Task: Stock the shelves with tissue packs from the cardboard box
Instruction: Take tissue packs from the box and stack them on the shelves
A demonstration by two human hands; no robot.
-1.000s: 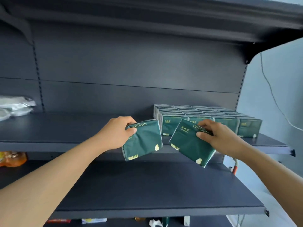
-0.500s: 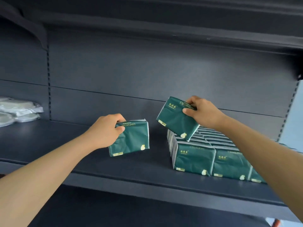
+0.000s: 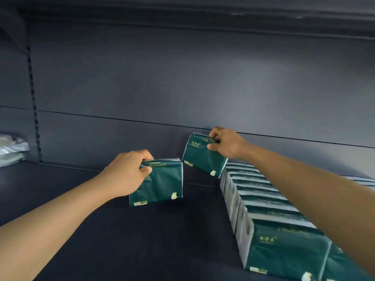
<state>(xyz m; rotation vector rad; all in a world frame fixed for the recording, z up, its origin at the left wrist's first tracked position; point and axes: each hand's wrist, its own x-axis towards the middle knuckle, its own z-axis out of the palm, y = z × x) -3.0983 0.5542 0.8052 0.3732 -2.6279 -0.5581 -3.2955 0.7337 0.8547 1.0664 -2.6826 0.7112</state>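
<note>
My left hand (image 3: 129,171) grips a dark green tissue pack (image 3: 160,185) by its top edge, holding it upright low over the dark shelf (image 3: 101,230). My right hand (image 3: 225,144) grips a second green tissue pack (image 3: 199,157) at its top. This pack is tilted and held near the back panel, just left of the far end of a row of stocked green tissue packs (image 3: 269,218). That row runs from the back wall toward me along the right side of the shelf. The cardboard box is out of view.
The grey back panel (image 3: 182,88) rises behind the shelf and an upper shelf (image 3: 182,11) overhangs. A slotted upright (image 3: 33,102) stands at the left. Clear plastic-wrapped goods (image 3: 12,149) lie on the neighbouring shelf at far left.
The view has closed in on the shelf. Both hands have carried their packs deeper in: the right pack moved to the back wall beside the row, the left pack lowered toward the shelf surface.
</note>
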